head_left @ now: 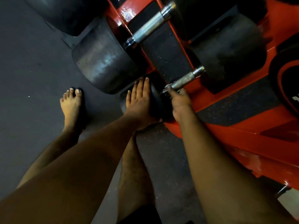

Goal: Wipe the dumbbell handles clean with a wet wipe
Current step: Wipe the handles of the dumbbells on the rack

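Note:
Two black dumbbells lie across a red rack (pixel 226 131). The nearer dumbbell has a knurled steel handle (pixel 184 80) and a black end weight (pixel 157 101). My left hand (pixel 139 101) lies flat, fingers straight, against that end weight. My right hand (pixel 179 101) is curled around the near end of the handle. No wet wipe shows; whatever is under the right fingers is hidden. The farther dumbbell's handle (pixel 150 27) is bare, with a large worn end weight (pixel 103 62) on its left.
Dark rubber floor (pixel 32 62) spreads to the left. My bare left foot (pixel 72 104) stands on it, and my right leg (pixel 134 167) is close to the rack. Black rubber pads (pixel 165 50) line the rack shelf. A round plate (pixel 288 78) sits at the right edge.

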